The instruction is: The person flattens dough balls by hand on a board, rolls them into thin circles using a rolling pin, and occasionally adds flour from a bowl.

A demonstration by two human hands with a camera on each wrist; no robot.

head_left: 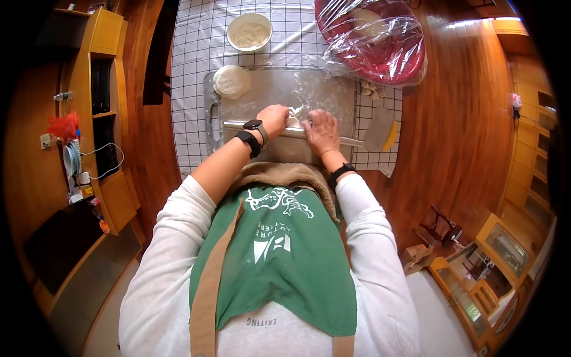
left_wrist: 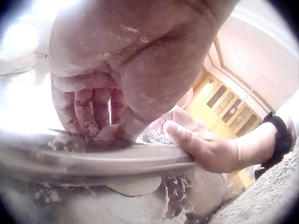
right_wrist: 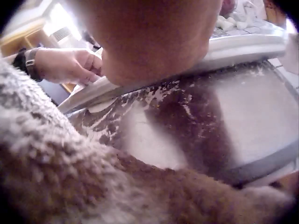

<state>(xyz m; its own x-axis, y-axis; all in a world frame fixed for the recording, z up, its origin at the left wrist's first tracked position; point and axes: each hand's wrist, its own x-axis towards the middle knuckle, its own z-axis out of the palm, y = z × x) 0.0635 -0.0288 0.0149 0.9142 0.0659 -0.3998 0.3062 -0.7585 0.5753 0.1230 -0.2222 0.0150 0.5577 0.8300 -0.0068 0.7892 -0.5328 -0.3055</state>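
A metal-looking rolling pin (head_left: 294,132) lies across a floured grey board (head_left: 267,80) in front of the apron. Just behind the pin, between the hands, a small piece of white dough (head_left: 292,122) shows. My left hand (head_left: 273,121) is at the pin's far side, fingers curled down and pinching the dough's edge (left_wrist: 110,132) in the left wrist view. My right hand (head_left: 324,132) rests its palm on the pin, fingers stretched forward over it. In the right wrist view the heel of that hand (right_wrist: 154,56) presses on the pin and hides part of it.
A round dough mound (head_left: 232,82) sits at the board's far left corner. Behind it stands a bowl of flour-like stuff (head_left: 249,33). A red basin under plastic wrap (head_left: 386,53) is at far right, with small dough bits (head_left: 372,89) and a scraper (head_left: 379,128) nearer.
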